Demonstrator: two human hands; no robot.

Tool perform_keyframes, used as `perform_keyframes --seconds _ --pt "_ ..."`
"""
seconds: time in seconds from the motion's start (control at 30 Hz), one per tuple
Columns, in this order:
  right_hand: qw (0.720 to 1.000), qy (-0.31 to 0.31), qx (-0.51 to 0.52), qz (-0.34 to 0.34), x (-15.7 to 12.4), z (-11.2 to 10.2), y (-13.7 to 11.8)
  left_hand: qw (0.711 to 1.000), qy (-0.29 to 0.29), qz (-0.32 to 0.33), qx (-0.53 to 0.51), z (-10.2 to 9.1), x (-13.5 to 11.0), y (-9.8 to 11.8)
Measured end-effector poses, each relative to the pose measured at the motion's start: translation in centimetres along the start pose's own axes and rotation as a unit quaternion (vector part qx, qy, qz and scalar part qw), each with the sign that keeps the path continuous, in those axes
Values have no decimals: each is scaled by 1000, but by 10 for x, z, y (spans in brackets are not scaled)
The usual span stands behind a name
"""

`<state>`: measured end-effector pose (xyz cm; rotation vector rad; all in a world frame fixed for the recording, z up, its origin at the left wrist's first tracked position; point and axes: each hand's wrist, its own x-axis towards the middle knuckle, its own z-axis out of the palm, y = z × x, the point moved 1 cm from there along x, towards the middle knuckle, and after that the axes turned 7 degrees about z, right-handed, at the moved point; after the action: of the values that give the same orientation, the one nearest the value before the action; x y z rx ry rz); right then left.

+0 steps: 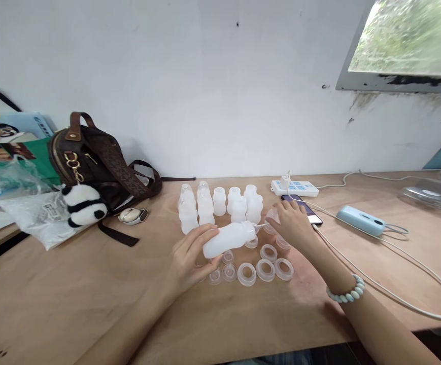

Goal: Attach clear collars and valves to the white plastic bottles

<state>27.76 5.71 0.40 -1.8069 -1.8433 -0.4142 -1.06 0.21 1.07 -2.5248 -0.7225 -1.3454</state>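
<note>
My left hand (pixel 190 258) is wrapped round a white plastic bottle (pixel 230 238), held on its side above the table with its neck pointing right. My right hand (pixel 292 223) is closed in a pinch on a small translucent cap (pixel 272 217) just right of the bottle's neck. A bead bracelet (pixel 346 291) sits on my right wrist. Several more white bottles (pixel 220 203) stand upright in a cluster behind. Several white rings (pixel 266 268) and small clear caps (pixel 224 271) lie on the wood in front of my hands.
A brown bag (pixel 94 162) with a panda toy (pixel 83 203) sits at the left beside plastic packets (pixel 33 213). A phone (pixel 307 210), a white power strip (pixel 296 187), a blue device (pixel 361 220) and cables (pixel 414 263) lie at the right on the wooden table (pixel 71 294).
</note>
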Motion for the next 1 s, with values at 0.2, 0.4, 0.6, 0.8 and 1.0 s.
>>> perform_keyframes --seconds 0.2,0.4,0.6,0.8,1.0 --pt "998 17 51 31 9 -6 14 989 5 -129 -78 -7 6 5" --pt "847 -71 525 41 8 -36 -3 917 49 -309 -248 -4 8 -1" --pt "731 -191 655 7 -7 -37 -33 876 68 -344 -332 -2 11 -5" --pt "739 -106 664 45 -8 -35 -31 869 78 -353 -337 -7 11 -5" --pt "758 -113 642 2 -12 -37 -35 879 55 -341 -327 -4 10 -5"
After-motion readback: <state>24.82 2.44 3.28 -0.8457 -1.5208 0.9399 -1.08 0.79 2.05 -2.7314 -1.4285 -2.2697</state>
